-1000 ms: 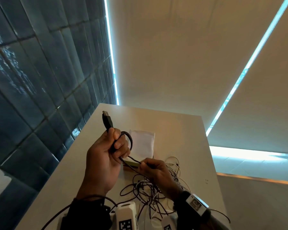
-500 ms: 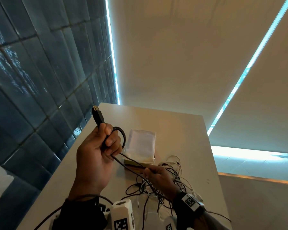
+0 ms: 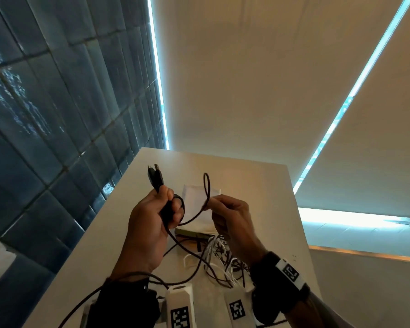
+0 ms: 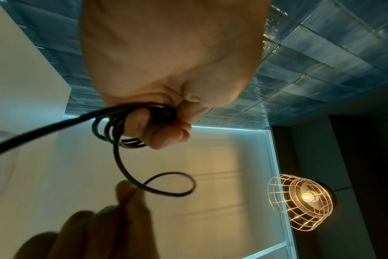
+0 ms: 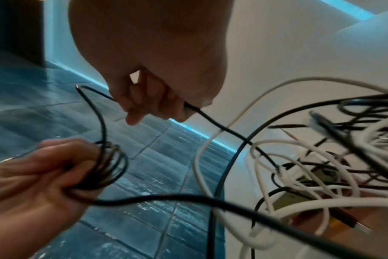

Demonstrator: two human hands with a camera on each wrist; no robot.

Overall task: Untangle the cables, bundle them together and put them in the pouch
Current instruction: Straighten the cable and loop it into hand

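Note:
My left hand (image 3: 168,209) grips a small coil of black cable (image 4: 113,129) above the table, and black plug ends (image 3: 155,177) stick up out of the fist. Just to its right, my right hand (image 3: 213,202) pinches the same black cable (image 3: 207,185), which stands up in a narrow loop. From there the cable runs down into a tangle of black and white cables (image 3: 218,256) on the table. In the right wrist view the coil (image 5: 110,166) sits in the left hand, blurred. A flat white pouch (image 3: 192,194) lies behind both hands, partly hidden.
The white table (image 3: 258,185) is narrow, with a dark tiled wall (image 3: 57,138) along its left edge. A flat olive-coloured object (image 3: 189,233) lies under the pouch's near edge. A wire-caged lamp (image 4: 299,201) shows in the left wrist view.
My right hand has risen from the tangle to beside the left hand, drawing a loop of black cable up with it. The left hand keeps its grip on the coil.

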